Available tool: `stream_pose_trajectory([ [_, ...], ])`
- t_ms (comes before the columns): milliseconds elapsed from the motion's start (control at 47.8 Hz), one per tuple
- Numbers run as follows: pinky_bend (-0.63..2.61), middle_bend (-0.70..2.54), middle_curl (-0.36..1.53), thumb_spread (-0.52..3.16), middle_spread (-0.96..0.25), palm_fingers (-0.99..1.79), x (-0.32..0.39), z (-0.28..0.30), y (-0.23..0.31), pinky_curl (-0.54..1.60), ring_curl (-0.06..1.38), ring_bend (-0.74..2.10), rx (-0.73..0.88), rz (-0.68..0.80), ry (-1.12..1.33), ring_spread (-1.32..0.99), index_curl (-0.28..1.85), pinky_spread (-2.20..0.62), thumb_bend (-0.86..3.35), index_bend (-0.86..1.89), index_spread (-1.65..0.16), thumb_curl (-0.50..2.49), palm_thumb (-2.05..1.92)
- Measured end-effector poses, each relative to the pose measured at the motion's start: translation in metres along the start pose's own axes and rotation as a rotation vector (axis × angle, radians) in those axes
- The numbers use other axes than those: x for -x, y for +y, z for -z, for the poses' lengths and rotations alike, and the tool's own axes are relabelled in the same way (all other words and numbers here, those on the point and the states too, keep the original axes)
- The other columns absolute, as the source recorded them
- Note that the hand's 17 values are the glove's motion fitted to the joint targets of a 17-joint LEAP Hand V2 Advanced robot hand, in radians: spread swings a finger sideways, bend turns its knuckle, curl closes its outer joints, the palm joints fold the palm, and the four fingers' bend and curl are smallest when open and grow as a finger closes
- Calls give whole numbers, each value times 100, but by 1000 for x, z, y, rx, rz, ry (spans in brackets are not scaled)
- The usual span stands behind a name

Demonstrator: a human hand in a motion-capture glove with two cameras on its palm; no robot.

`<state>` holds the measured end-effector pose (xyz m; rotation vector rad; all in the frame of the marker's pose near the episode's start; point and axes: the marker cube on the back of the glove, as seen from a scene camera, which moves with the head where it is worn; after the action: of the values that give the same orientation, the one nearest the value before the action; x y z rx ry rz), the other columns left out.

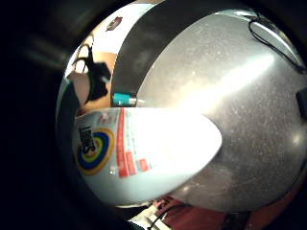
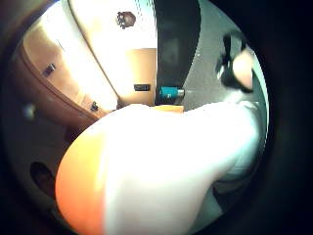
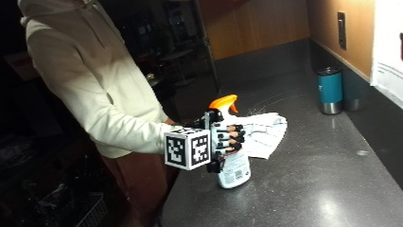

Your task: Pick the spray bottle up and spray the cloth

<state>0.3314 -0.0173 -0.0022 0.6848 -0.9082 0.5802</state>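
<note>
Outside view: right hand (image 3: 225,138) sits centre frame, grip wrapped around the neck of the spray bottle (image 3: 232,163), fingers (image 3: 235,135) curled across the front just under the orange trigger head (image 3: 224,102). Bottle is upright; base looks to be on or just above the counter (image 3: 315,189), can't tell which.

Nozzle faces toward the cloth (image 3: 259,133), which lies bunched on the counter just behind the bottle, right of centre. That heading makes sense: the spray path is already lined up with the target. My read: the pick-up is done or nearly so and the spraying is in hand or about to be; whether a finger is on the trigger isn't visible.

Little-finger palm view: bottle body (image 1: 144,153) fills the lower half, label with its bullseye logo close to the palm, speckled counter (image 1: 230,96) beyond. Thumb-side palm view: white bottle shoulder and orange top (image 2: 156,171) fill most of the frame, consistent with a grasp high on the neck.

Teal tumbler (image 3: 330,90) stands at upper right by the wall, well apart from the cloth, out of the spray line.

Risk: the cloth is near the nozzle, so overspray onto the counter is likely.
</note>
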Motion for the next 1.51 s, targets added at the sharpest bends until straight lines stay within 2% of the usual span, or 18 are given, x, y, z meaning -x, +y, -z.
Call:
stream_pose_trajectory([
  [126,15,40,41,81,-8,126,10,-11,-12,30,38,54,43,-3,39,-12,39,-2,5,28,-21,42,81],
  [293,17,52,46,50,-11,132,27,-37,-26,30,40,54,126,39,210,-14,44,-8,4,34,-19,53,97],
  [649,24,61,51,11,-10,140,117,-125,-22,34,44,59,454,291,858,-16,52,-18,-3,47,-14,63,100],
  [774,26,62,51,6,-10,140,159,-157,-12,36,45,59,514,357,1107,-17,53,-19,-3,48,-14,65,99],
  [941,27,63,51,2,-10,139,196,-199,13,36,46,60,584,525,1483,-17,54,-20,-3,49,-14,67,99],
  [1046,27,64,51,1,-10,139,199,-229,32,36,46,61,583,526,1624,-17,54,-20,-3,50,-14,68,99],
  [1172,28,64,51,0,-10,138,185,-263,57,37,46,61,618,540,1733,-17,55,-20,-3,50,-13,69,98],
  [1318,28,64,51,0,-10,138,169,-278,71,37,46,61,642,531,1753,-17,55,-20,-3,50,-13,70,98],
  [1506,29,64,51,-1,-10,138,180,-290,81,37,46,61,587,496,1787,-17,55,-20,-3,50,-13,71,98],
])
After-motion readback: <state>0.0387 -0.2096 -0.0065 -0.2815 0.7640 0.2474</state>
